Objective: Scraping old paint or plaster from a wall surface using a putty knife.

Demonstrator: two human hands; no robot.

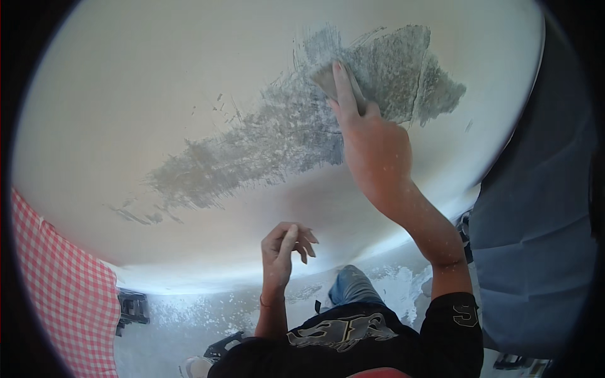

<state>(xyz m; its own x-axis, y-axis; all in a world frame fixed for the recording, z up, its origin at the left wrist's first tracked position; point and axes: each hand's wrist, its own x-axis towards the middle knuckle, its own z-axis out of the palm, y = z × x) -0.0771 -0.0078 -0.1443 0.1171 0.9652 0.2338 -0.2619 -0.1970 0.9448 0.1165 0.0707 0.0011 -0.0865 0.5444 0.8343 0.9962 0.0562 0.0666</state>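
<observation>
My right hand (373, 141) grips a sanding block (352, 85), its index finger stretched along the top. The block lies against a large, pale, curved panel (142, 94), on a rough grey patch (283, 127) that runs from the lower left to the upper right. What the face of the block looks like is hidden. Near the panel's lower part, my left hand (287, 241) hangs with bent, spread fingers and holds nothing. Thin grey streaks show at the patch's left end and a narrow crack-like line near its right end.
A red-and-white checked cloth (66, 293) hangs at the left. Dark grey-blue cloth (534, 227) covers the right side. Below the panel, the grey floor (189, 312) carries white dust and splashes. A black fixture (133, 307) stands beside the checked cloth; other dark parts show low down.
</observation>
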